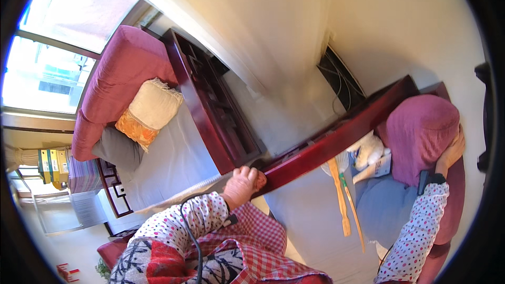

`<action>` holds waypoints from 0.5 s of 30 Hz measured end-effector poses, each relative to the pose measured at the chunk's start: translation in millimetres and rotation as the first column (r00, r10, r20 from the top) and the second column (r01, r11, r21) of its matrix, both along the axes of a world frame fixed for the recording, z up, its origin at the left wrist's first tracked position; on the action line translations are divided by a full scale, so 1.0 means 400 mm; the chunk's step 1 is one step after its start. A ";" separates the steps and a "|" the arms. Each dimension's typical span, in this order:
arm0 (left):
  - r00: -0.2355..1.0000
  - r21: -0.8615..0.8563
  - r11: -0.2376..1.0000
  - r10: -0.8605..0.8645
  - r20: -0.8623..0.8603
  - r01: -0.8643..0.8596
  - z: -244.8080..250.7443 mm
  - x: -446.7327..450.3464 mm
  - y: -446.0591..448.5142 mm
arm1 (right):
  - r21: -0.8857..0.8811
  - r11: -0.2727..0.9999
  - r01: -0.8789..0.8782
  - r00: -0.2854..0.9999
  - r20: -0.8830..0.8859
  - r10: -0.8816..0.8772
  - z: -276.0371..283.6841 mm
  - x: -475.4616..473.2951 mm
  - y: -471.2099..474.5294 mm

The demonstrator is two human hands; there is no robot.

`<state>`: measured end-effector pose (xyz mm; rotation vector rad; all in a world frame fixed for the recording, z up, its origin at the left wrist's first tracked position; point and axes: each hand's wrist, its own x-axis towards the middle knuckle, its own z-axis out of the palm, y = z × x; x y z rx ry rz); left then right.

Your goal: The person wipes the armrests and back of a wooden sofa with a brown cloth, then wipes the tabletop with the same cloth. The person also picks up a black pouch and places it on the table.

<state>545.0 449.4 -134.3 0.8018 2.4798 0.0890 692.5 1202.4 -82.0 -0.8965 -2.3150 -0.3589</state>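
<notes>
My left hand (241,187) is curled over the front end of a dark red wooden armrest (315,154). A small reddish-brown patch shows beside its fingers; what it is I cannot tell. At the right, my right hand (451,152) lies against the side of a purple cloth-covered sofa back cushion (422,134), its fingertips partly hidden by the fold. Below that cushion sits a grey-blue cushion (388,205). Next to it a white plush toy (371,152) rests by a small printed box (382,165). A wooden stick (341,197) and a thin green-banded stick (352,209) lie on the grey seat cover (303,213).
Another sofa (126,75) by the window carries a cream fringed pillow (156,100), an orange pillow (138,128) and a dark grey pillow (118,148). A dark wooden side frame (209,110) and a curtain (268,19) stand ahead. A cable (189,225) hangs along my left sleeve.
</notes>
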 end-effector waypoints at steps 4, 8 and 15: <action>1.000 0.073 0.997 -0.013 -0.012 0.013 -0.023 -0.008 -0.021 | 0.067 0.998 -0.002 0.994 -0.106 0.009 0.164 -0.059 -0.229; 0.995 0.099 0.993 -0.049 -0.087 0.058 -0.025 -0.001 -0.039 | -0.109 0.993 -0.039 0.939 -0.343 -0.001 0.128 -0.040 -0.803; 0.628 0.407 0.593 0.224 0.745 -0.694 0.026 -0.143 -0.128 | -0.918 -0.019 -0.397 0.912 -0.397 0.103 0.027 -0.211 -1.640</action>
